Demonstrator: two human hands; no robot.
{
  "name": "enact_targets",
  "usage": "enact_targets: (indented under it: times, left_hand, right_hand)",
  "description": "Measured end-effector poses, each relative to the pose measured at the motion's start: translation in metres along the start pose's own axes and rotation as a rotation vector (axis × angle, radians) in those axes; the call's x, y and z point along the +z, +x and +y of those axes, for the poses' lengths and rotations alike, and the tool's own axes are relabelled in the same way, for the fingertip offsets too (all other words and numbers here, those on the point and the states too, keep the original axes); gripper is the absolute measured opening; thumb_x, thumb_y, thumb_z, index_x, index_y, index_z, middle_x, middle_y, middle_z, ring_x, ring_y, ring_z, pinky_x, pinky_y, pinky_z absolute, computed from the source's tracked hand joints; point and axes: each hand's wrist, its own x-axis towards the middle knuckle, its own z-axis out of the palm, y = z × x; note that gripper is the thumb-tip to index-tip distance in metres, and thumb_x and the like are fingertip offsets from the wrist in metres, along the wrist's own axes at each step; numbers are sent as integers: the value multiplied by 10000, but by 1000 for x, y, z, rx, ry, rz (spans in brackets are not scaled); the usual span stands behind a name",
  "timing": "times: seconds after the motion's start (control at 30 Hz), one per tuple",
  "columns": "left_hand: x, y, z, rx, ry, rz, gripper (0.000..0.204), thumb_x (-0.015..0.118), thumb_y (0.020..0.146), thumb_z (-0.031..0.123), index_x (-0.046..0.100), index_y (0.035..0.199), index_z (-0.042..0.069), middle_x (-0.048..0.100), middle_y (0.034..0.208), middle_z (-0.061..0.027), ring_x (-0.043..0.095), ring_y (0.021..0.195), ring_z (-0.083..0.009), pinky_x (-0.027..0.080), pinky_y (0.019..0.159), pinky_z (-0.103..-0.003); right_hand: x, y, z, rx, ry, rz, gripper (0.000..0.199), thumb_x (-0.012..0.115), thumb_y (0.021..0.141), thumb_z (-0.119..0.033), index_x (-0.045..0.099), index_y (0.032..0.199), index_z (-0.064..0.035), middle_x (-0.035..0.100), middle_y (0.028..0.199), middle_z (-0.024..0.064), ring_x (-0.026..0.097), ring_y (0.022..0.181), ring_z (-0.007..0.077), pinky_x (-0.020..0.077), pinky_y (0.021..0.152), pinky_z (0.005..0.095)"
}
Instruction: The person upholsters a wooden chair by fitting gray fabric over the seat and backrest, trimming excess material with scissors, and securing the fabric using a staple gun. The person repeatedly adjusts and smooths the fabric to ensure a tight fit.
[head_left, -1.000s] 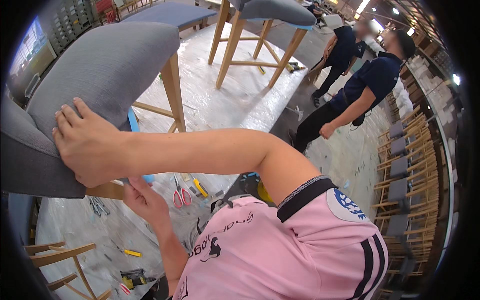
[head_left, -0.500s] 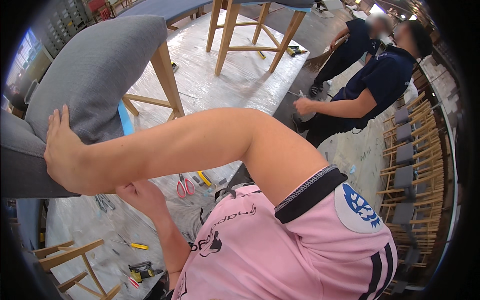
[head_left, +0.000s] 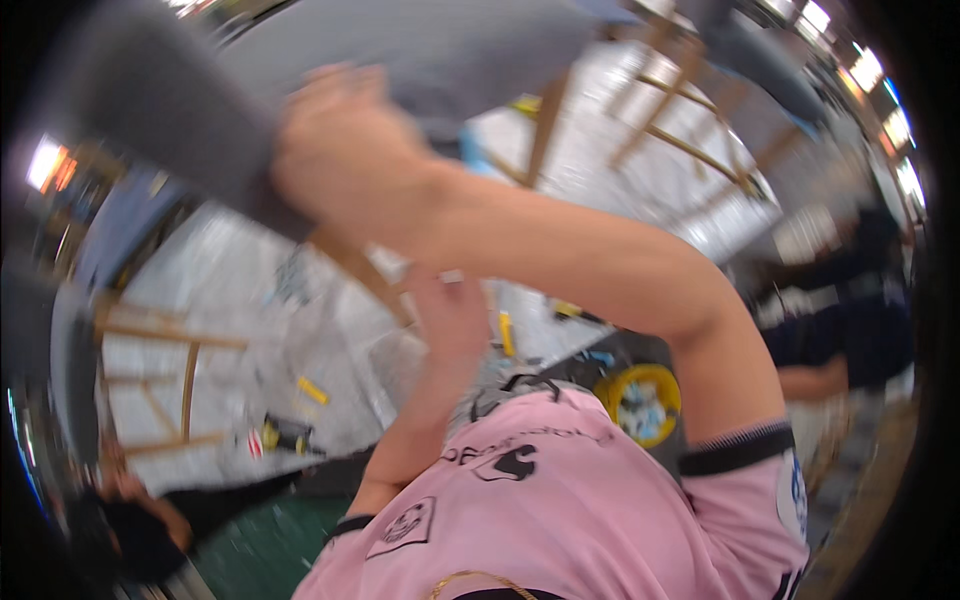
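A grey upholstered chair [head_left: 470, 55] with wooden legs lies tipped across the top of the view, blurred by motion. My right hand [head_left: 350, 160] reaches over from the right and lies on the grey fabric where two padded parts meet; its fingers are stretched out though smeared. Below it, my left hand [head_left: 447, 315] is closed beside a wooden chair leg [head_left: 362, 272]. Whatever the left fingers hold, if anything, is hidden. My right forearm passes above the left hand.
The plastic-covered table [head_left: 240, 275] bears a nail gun [head_left: 287, 434], a yellow-handled tool [head_left: 313, 390] and another wooden chair frame [head_left: 188, 390]. A yellow bucket [head_left: 642, 405] stands beyond the table edge. A second chair [head_left: 690, 110] stands farther back. People are at the right and lower left.
The view has swung left, so the chair and both hands appear farther right. My right hand stays on the grey fabric. The yellow bucket and a person at lower left have come into view.
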Motion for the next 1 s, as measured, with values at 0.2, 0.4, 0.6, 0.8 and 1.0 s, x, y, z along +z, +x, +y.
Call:
enact_targets:
  times: [0.2, 0.4, 0.6, 0.8, 1.0]
  left_hand:
    - [18, 6, 11, 89, -191, -85, 142, 561, 981, 57, 667, 933, -24, 683, 788, -128, 643, 746, -210, 490, 672, -344]
    - [-15, -4, -14, -54, 2, -46, 254, 592, 1015, 139, 546, 833, -32, 584, 715, -177, 582, 629, -361, 426, 572, -414]
    - [-55, 14, -72, 171, 255, -62, 323, 633, 1013, 214, 527, 809, -12, 556, 755, -193, 544, 647, -372, 379, 541, -443]
    - [-52, -7, -138, 329, 428, 22, 222, 541, 1049, 157, 684, 1030, -12, 672, 909, -154, 625, 906, -317, 454, 855, -403]
    - [-62, 3, -148, 5, 360, -24, 370, 495, 1098, 249, 683, 1118, -69, 693, 1023, -220, 623, 1057, -321, 436, 1026, -464]
  right_hand:
    - [13, -4, 8, 24, -112, 27, 650, 756, 798, -106, 544, 1348, 167, 554, 1388, 368, 564, 1309, 469, 459, 1082, 593]
    - [27, -4, 12, -50, 145, 278, 653, 725, 848, -201, 534, 1365, 149, 578, 1399, 291, 587, 1306, 396, 451, 1119, 521]
    - [-4, 20, 45, 21, 509, -73, 603, 409, 973, -324, 457, 1478, 3, 462, 1530, 203, 416, 1447, 326, 286, 1212, 480]
    - [43, 27, 74, -5, 269, 114, 421, 531, 971, -430, 757, 1160, -129, 702, 1273, 148, 641, 1206, 338, 471, 1052, 459]
    - [73, 41, 62, 269, 496, -39, 580, 457, 970, -497, 700, 1306, -91, 556, 1470, 197, 438, 1431, 340, 230, 1209, 535]
